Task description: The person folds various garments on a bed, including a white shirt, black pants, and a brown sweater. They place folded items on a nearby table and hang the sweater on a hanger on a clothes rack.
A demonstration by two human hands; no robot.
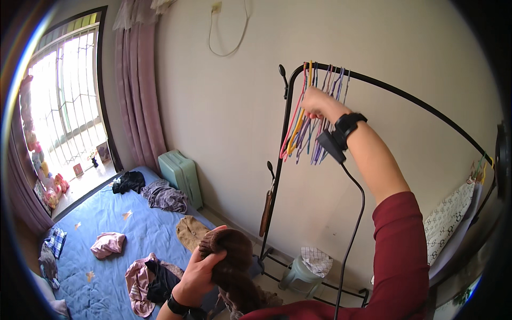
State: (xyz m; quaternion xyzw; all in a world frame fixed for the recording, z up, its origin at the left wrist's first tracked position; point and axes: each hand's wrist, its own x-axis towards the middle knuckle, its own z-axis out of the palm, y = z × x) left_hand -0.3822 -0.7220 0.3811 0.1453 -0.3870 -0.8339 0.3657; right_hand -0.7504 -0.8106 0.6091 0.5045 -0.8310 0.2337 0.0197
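Observation:
My left hand (204, 266), low in the view, grips a dark brown knitted garment (236, 256) that hangs down towards my body. My right hand (318, 103) is raised to the clothes rack, its fingers curled at a row of hangers in several colours. A yellow hanger (297, 130) and a pink hanger (294, 124) lie right by it; which hanger the fingers hold, if any, cannot be told. The hangers hook over the black metal rail (384, 84) of the rack.
A bed with a blue sheet (120, 224) bears several loose garments, among them a pink one (108, 245) and a tan one (192, 232). A green suitcase (186, 176) stands against the wall. A plastic stool (301, 276) with a checked cloth (316, 260) sits beneath the rack.

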